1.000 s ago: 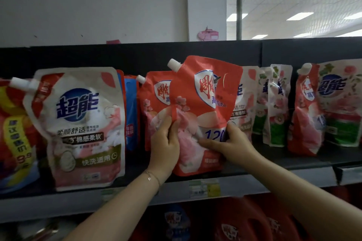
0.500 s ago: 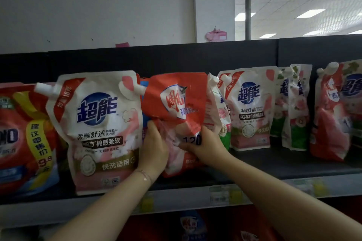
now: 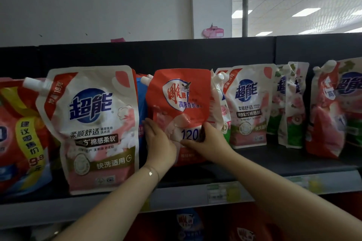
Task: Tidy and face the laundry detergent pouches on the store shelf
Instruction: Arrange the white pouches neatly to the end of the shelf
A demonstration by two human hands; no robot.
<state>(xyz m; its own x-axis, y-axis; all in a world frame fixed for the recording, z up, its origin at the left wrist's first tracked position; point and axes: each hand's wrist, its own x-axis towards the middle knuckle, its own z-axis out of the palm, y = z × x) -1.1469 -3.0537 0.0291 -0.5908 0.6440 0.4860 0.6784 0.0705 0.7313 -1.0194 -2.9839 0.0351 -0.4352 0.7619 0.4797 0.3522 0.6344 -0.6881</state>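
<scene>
Presently we list one red pouch (image 3: 176,101), upright and facing forward, mid-row on the shelf (image 3: 284,164). Two hands hold its lower half. The left hand (image 3: 159,143) clasps the left edge, and the right hand (image 3: 207,141) curls round the right edge with its thumb on the front below the printed 120, so the pouch stands between the two grips. Left of it are one large white pouch (image 3: 92,129) near the shelf front, one blue pouch (image 3: 141,101) behind, and one red-and-yellow pouch (image 3: 21,133) at far left. Right of it are two white pouches (image 3: 248,103), green-and-white pouches (image 3: 290,107) we cannot count, and one pink-red pouch (image 3: 323,123).
</scene>
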